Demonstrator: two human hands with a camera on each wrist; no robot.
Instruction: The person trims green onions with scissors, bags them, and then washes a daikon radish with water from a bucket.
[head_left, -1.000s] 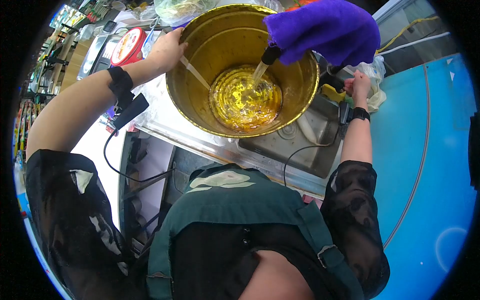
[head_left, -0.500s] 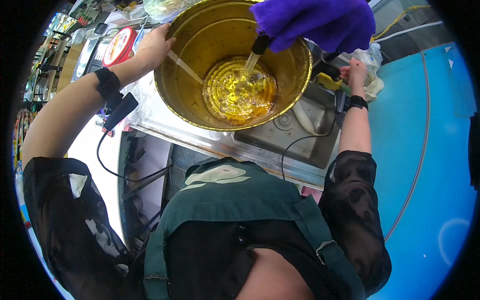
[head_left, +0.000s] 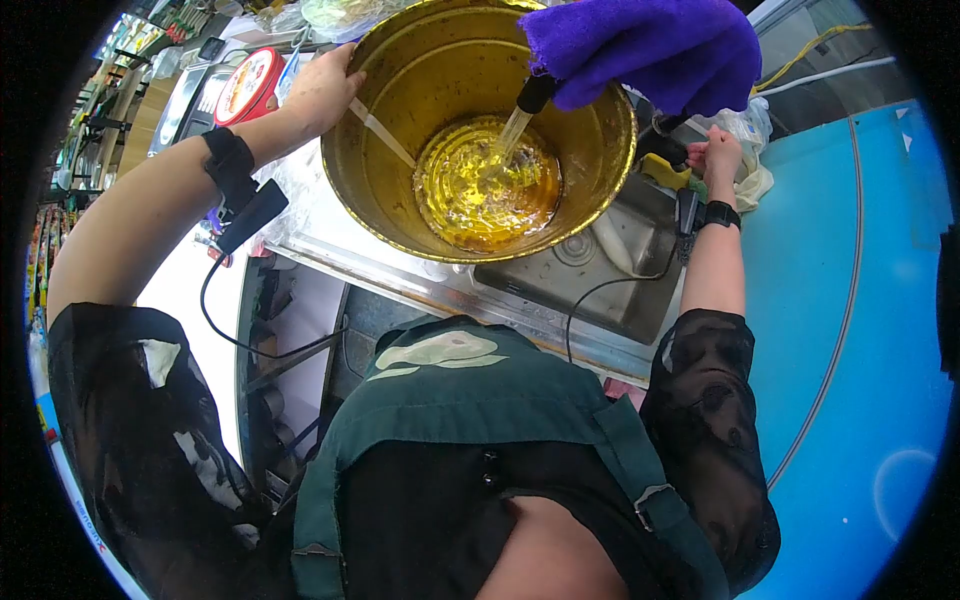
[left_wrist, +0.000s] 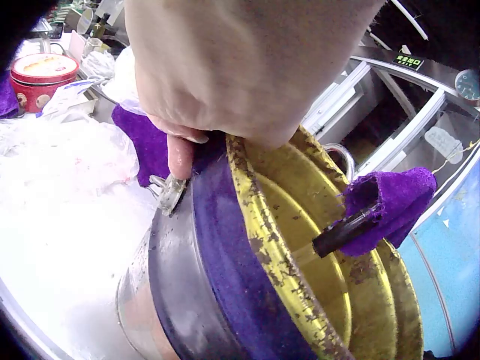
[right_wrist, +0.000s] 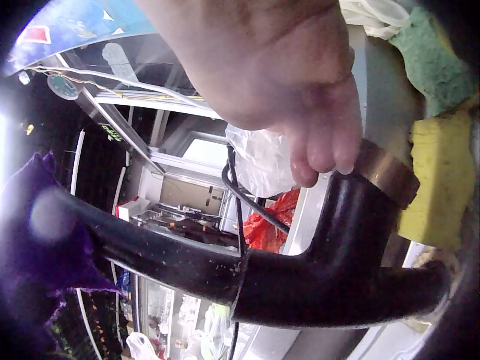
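A large gold-coloured metal bucket (head_left: 400,50) with a worn rim stands tilted over the sink. My left hand (head_left: 322,92) grips its left rim; fingers lie outside, near a metal clasp (left_wrist: 171,196) and purple band (left_wrist: 232,255) around the bucket. Water (head_left: 515,130) runs from a black spout (head_left: 536,93) into shallow water at the bottom. A purple cloth (head_left: 645,55) drapes over the spout. At the base of the black tap (right_wrist: 315,285), my right hand (right_wrist: 270,82) has its curled fingers at the brownish handle (right_wrist: 386,172); its thumb is hidden.
Below the bucket lies the steel sink (head_left: 640,290) with a long white object (head_left: 612,245) in it. A yellow sponge (right_wrist: 439,180) sits beside the tap. A red round tin (head_left: 250,85) and plastic bags are at left; a blue panel (head_left: 800,300) stands at right.
The bucket shifts slightly left in view, then back, with my left hand still at its rim. My right hand stays by the tap, its fingers looser than before. Water keeps running.
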